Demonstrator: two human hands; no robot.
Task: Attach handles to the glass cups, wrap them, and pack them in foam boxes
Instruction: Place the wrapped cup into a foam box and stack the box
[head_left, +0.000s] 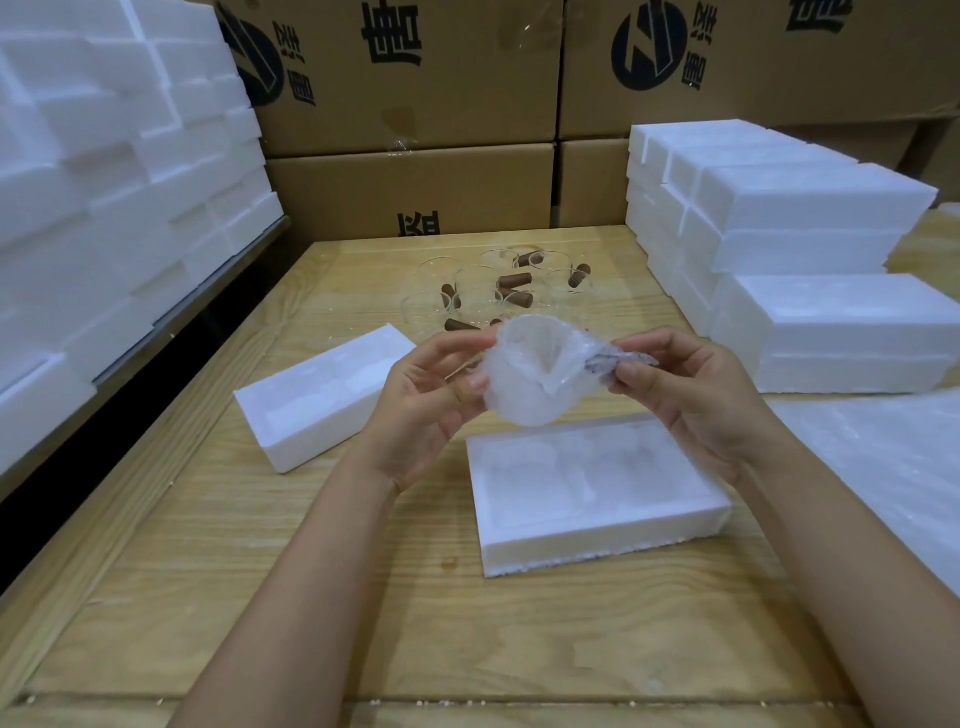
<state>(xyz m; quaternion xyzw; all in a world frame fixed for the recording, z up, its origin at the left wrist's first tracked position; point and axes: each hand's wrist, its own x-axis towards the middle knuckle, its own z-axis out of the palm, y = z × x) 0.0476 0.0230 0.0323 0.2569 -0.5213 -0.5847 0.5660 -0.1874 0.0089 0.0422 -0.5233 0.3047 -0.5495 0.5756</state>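
Note:
I hold a glass cup wrapped in clear bubble wrap above the table, its mouth turned toward me. My left hand grips its left side. My right hand pinches the wrapped brown handle end on the right. Just below lies an open foam box with two hollows, and its foam lid lies to the left. Several bare glass cups with brown handles stand further back on the table.
Stacks of white foam boxes fill the right side, more foam pieces pile at the left. Brown cartons wall off the back. A sheet of bubble wrap lies at the right on the wooden table.

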